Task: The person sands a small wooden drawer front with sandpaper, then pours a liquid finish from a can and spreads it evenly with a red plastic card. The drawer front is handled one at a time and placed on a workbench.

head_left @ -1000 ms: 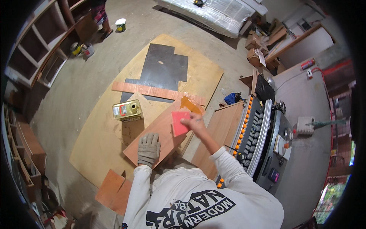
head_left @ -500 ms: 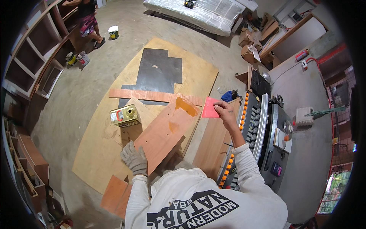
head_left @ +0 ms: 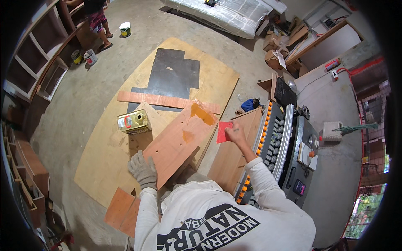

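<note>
A long reddish plywood board (head_left: 176,144) lies at a slant in front of me, with small dark holes along it. Wet orange-brown filler or glue (head_left: 202,115) is smeared over its far end, and a smaller patch sits closer to the middle. My left hand (head_left: 143,170), in a grey glove, rests against the board's near left edge with its fingers stretched out. Bare, my right hand (head_left: 237,133) pinches a flat red spreader (head_left: 224,132), just off the board's right edge. A square yellow metal can (head_left: 135,122) with an open spout stands left of the board.
Beneath is a large plywood sheet (head_left: 102,142) bearing a dark grey panel (head_left: 172,73) and a narrow wooden strip (head_left: 155,98). On the right stands a stove-like appliance with knobs (head_left: 274,144). Another person (head_left: 97,21) stands by shelving at the far left, near several paint buckets (head_left: 90,56).
My right hand has drawn the spreader nearer to me and slightly left. My left hand stays at the board's edge. The person at the far left has shifted their legs.
</note>
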Available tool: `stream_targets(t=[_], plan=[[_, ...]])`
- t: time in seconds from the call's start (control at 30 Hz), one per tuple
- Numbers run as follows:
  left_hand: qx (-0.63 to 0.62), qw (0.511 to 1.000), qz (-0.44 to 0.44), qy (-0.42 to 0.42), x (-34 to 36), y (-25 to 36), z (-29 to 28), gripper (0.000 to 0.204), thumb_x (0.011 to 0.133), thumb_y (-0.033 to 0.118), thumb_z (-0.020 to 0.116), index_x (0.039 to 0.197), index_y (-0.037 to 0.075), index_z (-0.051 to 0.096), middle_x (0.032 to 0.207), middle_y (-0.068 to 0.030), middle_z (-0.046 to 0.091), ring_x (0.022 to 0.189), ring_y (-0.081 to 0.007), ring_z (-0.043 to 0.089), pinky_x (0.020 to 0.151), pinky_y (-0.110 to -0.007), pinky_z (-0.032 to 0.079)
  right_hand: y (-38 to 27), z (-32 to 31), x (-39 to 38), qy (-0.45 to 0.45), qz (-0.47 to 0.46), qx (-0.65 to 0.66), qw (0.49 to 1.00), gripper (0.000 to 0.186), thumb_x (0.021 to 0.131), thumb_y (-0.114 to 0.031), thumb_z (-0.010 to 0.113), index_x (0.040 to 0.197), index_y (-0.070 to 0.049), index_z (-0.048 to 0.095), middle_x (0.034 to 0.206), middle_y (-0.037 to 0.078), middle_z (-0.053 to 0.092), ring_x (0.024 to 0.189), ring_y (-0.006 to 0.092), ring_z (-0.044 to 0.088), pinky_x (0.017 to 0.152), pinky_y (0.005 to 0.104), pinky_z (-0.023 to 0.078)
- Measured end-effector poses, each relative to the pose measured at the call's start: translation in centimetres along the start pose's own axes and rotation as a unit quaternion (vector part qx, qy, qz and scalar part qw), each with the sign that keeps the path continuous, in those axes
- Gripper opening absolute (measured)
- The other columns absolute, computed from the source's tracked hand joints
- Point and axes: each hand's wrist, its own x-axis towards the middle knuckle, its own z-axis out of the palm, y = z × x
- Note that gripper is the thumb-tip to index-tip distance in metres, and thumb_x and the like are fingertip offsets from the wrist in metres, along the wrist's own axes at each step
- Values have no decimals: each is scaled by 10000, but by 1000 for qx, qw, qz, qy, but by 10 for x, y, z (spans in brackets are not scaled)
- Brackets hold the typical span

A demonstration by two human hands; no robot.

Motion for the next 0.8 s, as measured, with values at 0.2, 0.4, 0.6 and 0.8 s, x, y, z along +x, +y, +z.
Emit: stream_targets(t=[0.2,0.4,0.6,0.8], plan=[[-10,1000,-1,-11,-1,2,-3,563,973,384,626,1426,57,555,1380,-154,583,1333,-333,497,1177,-540,283,10,37,-1,71,-67,15,995,398,826,-225,685,1134,28,676,890,237,731,824,345,735,770,445,581],[-4,1000,-5,-26,1,1,-1,573,977,390,618,1442,63,547,1388,-144,584,1343,-327,491,1164,-541,295,19,-8,8,83,-42,-28,995,424,833,-228,678,1160,43,687,906,268,735,843,411,740,769,441,589],[16,1000,2,-14,0,0,-2,577,967,410,622,1432,74,556,1387,-135,585,1336,-317,494,1162,-536,297,-27,-30,-30,40,-28,102,994,406,839,-186,723,1183,27,681,890,179,744,808,248,739,759,375,585],[22,999,-9,-27,0,0,-2,572,959,390,635,1429,75,551,1377,-130,574,1328,-316,482,1168,-540,287,-65,-8,-33,17,-5,66,998,361,898,-162,737,1216,-10,663,953,102,744,805,162,716,737,325,587]])
